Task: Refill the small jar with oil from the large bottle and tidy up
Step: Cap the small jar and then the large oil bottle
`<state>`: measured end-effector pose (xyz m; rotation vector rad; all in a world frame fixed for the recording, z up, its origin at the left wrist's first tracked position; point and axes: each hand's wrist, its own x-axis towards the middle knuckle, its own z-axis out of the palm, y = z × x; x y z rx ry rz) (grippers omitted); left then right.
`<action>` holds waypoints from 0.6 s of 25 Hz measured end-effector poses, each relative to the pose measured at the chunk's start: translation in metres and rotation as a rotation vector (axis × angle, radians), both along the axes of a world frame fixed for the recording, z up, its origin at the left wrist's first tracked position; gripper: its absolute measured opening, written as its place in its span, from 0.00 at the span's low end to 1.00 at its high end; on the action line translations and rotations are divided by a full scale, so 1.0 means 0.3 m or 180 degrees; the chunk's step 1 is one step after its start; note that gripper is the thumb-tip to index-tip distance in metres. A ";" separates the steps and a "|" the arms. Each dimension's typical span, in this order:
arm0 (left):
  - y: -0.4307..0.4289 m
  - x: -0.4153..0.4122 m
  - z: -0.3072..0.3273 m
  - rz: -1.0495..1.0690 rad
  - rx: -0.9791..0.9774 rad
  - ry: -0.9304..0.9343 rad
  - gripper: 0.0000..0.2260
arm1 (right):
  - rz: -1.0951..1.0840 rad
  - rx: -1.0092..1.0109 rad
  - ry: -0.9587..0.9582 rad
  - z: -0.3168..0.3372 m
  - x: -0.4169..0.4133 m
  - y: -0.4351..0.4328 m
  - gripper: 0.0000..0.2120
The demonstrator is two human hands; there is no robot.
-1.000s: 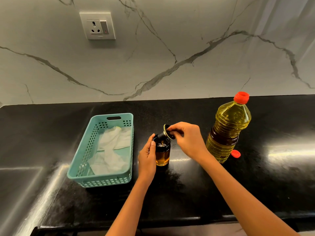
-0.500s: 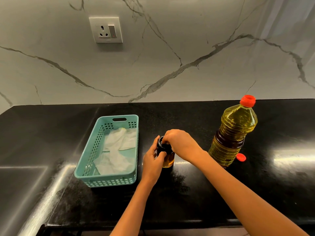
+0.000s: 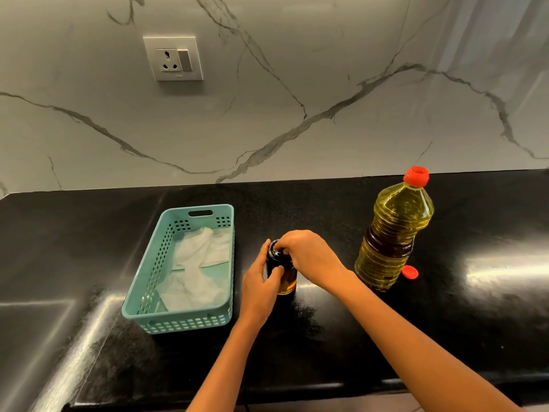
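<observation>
On the black counter [image 3: 445, 322], between basket [image 3: 178, 325] and large bottle [image 3: 392, 233], the small jar [image 3: 286, 281] stands upright. My left hand [image 3: 258, 286] grips its body and my right hand [image 3: 309, 255] clamps its lid [image 3: 274, 251]. The fill level is hidden. I judge that recapping the bottle (loose red cap [image 3: 411, 272]) and tidying remain.

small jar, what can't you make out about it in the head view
Head view:
- lid: mostly covered by the right hand, so how far it is screwed on is hidden.
- oil level in the small jar: the left hand covers most of the glass.
- label: too small to read.
</observation>
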<state>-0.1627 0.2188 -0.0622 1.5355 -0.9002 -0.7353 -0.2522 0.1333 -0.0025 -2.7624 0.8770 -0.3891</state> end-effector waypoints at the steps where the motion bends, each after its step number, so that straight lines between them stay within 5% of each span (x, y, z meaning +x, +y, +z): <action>1: 0.004 -0.002 0.007 0.0034 -0.0012 -0.0152 0.27 | -0.0008 0.0066 -0.0211 -0.002 -0.013 0.004 0.14; 8: -0.028 -0.080 0.133 0.0306 -0.0604 -0.1976 0.27 | -0.0383 -0.0253 -0.1700 0.097 -0.202 0.035 0.11; 12: -0.123 -0.204 0.246 -0.0197 -0.0880 -0.1928 0.27 | -0.1111 -0.0832 -0.2588 0.195 -0.365 0.025 0.12; 15: -0.218 -0.320 0.319 -0.0645 -0.0907 -0.1842 0.29 | -0.2007 -0.0563 -0.3074 0.165 -0.505 -0.045 0.11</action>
